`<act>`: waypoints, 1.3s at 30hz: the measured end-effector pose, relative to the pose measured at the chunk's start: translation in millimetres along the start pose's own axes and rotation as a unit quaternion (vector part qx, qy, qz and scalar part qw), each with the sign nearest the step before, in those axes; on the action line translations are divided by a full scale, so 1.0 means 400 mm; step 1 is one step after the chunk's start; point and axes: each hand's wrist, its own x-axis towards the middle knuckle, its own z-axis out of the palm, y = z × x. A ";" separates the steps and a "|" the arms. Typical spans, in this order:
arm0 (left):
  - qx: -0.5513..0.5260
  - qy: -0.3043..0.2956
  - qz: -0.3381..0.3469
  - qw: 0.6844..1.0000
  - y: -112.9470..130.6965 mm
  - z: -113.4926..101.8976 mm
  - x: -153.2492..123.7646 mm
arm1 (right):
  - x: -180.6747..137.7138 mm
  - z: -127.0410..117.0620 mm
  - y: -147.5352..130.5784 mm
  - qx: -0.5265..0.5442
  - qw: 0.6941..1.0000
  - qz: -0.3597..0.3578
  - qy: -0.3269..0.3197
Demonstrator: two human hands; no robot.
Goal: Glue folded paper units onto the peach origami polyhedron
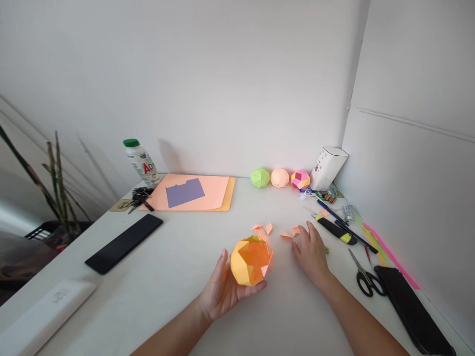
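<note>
My left hand (226,287) is wrapped around a faceted paper ball (243,267) made of yellow-orange and peach pieces. The ball has a jagged opening facing up and right, and its orange inside shows. My right hand (310,249) lies low over the table, its fingers apart. Beside its thumb and fingertips are small folded peach paper pieces (286,236); whether the fingers touch them I cannot tell. More folded peach pieces (268,229) lie just behind the ball.
Three finished paper balls (279,178) stand along the wall. Scissors (365,279), a cutter (336,230) and a black phone (413,309) lie at right. Colored paper sheets (215,193), a bottle (143,163), keys (141,195) and a dark slab (124,243) are left.
</note>
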 end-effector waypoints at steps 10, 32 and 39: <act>-0.055 -0.010 -0.007 0.998 -0.002 0.001 0.001 | 0.022 -0.041 0.017 -0.092 0.991 0.065 -0.071; 0.198 0.037 -0.236 0.950 0.062 0.010 -0.001 | 0.050 -0.124 0.062 -0.023 0.947 0.180 -0.266; 0.362 0.131 -0.196 0.902 0.074 -0.019 0.000 | 0.052 -0.117 0.024 0.271 0.928 0.179 -0.182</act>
